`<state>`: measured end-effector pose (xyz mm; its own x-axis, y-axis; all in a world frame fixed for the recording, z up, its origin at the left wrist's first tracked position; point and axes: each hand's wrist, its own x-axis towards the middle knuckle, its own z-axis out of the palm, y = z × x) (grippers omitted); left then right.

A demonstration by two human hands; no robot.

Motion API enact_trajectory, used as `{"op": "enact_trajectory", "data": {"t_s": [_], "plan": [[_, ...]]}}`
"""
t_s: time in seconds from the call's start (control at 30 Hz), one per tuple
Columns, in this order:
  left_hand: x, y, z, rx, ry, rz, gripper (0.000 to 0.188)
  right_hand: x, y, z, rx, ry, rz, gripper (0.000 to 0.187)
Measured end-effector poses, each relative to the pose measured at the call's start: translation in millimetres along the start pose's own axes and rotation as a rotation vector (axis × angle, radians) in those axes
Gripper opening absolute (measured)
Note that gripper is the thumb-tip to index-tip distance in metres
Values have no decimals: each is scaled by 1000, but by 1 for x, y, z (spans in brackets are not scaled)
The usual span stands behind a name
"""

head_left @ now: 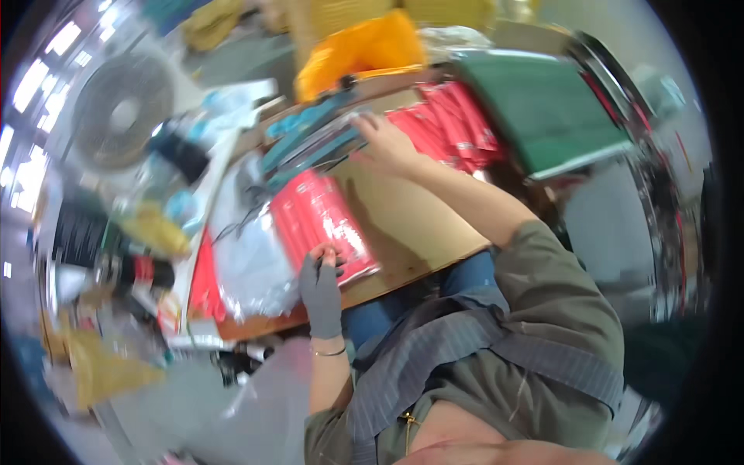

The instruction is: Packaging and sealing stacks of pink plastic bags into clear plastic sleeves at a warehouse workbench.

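The hands are apart: left hand (318, 291) by the red packet (318, 219), left of the cardboard (418, 221); right hand (385, 145) near its far edge. I can't tell if either grips.

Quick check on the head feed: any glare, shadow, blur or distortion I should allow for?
Head view: white glare streaks the red packet near the left hand; a soft shadow lies on the cardboard beside it; the right hand looks blurred; lights at upper left are washed out; fisheye bends straight edges and leaves dark corners.
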<state>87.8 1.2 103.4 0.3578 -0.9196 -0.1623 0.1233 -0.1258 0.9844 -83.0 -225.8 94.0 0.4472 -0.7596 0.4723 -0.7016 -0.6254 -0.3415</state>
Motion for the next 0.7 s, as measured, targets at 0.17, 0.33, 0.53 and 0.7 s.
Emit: {"op": "enact_trajectory", "data": {"t_s": [0.17, 0.33, 0.53, 0.7], "plan": [[50, -9, 99, 147, -310, 7, 34, -27, 186, -68, -383, -123, 717, 97], [157, -81, 188, 703, -35, 240, 66, -43, 189, -58, -82, -248, 939, 103], [249, -64, 245, 741, -407, 67, 72, -50, 226, -58, 106, -43, 1062, 99], [238, -58, 269, -410, -509, -431, 61, -33, 176, -38, 722, -232, 1045, 81]]}}
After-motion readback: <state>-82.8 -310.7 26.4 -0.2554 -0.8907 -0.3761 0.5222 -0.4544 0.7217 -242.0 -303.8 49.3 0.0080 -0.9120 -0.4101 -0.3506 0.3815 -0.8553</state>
